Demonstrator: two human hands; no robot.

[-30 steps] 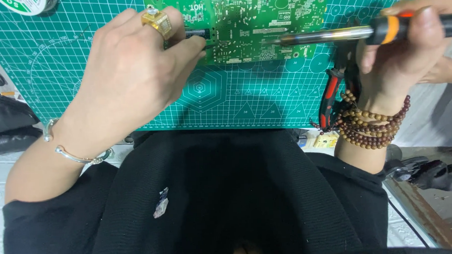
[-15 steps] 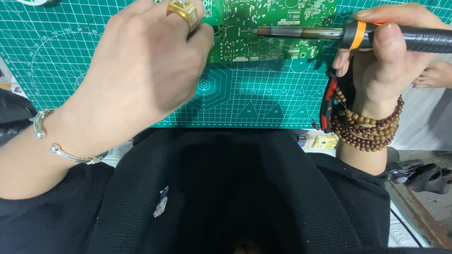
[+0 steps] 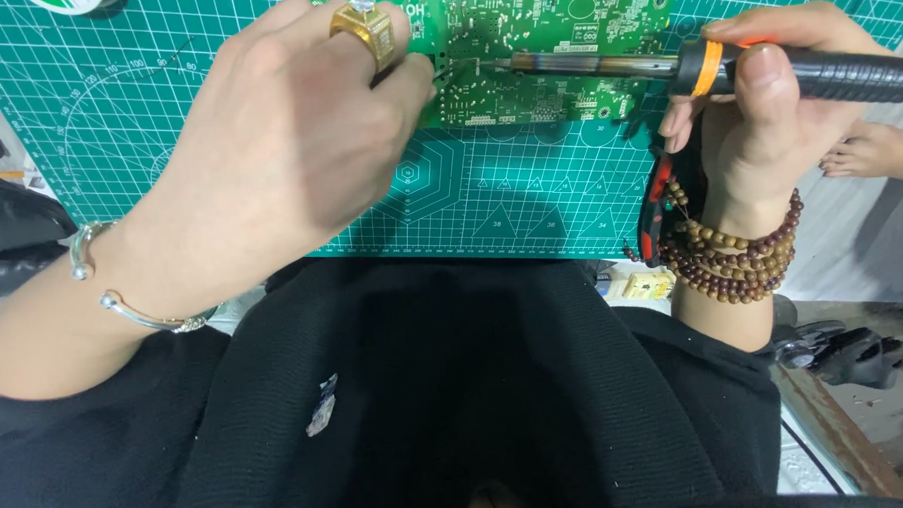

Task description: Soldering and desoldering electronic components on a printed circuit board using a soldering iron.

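Note:
A green circuit board (image 3: 554,50) lies on a green cutting mat (image 3: 510,197). My left hand (image 3: 288,150), with a gold ring and a silver bangle, rests on the board's left edge. Its fingers are pinched on a thin wire (image 3: 443,74) whose end meets the board. My right hand (image 3: 757,123), with wooden bead bracelets on the wrist, grips a soldering iron (image 3: 795,70) with a black handle and an orange collar. The iron's metal tip (image 3: 500,64) lies across the board and points left, close to my left fingertips.
Red-handled pliers (image 3: 655,202) lie at the mat's right edge under my right wrist. A black object (image 3: 11,234) sits to the left and a small yellow item (image 3: 648,282) lies below the mat. Part of another person (image 3: 873,154) shows at the far right.
The iron's tip has moved left along the board to just beside my left fingertips. My left hand stays pinched at the board's left edge.

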